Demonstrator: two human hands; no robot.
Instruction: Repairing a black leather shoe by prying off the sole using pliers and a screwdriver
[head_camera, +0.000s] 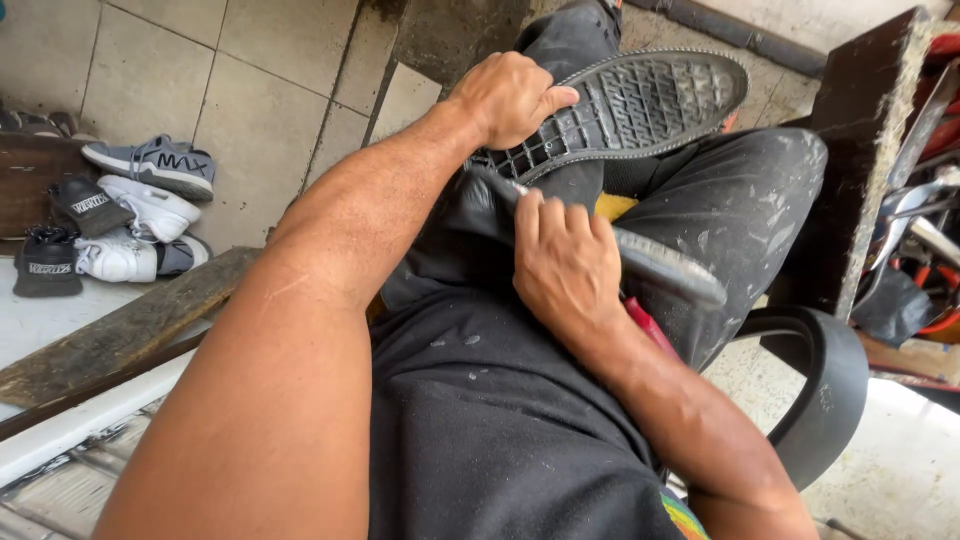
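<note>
Shoe (600, 150) resting sole-up on my lap, black rubber tread facing me. My left hand (510, 97) grips the heel end, my right hand (565, 265) is clamped around its upper. Sneakers (130, 215) piled on the floor (260, 70) off left.

A: Soft, even daylight all over, bright on the pale floor tiles (170, 60), no hard glare.

B: Only faint shadow under the left hand (510, 95), darker in the lap folds. Black shoe sole (640, 105) crisp, tread clearly readable.

A: Near forearm big and slightly soft. Wide-angle bend at the edges, wooden plank (120, 330) leaning. Lower right corner a bit washed out.
</note>
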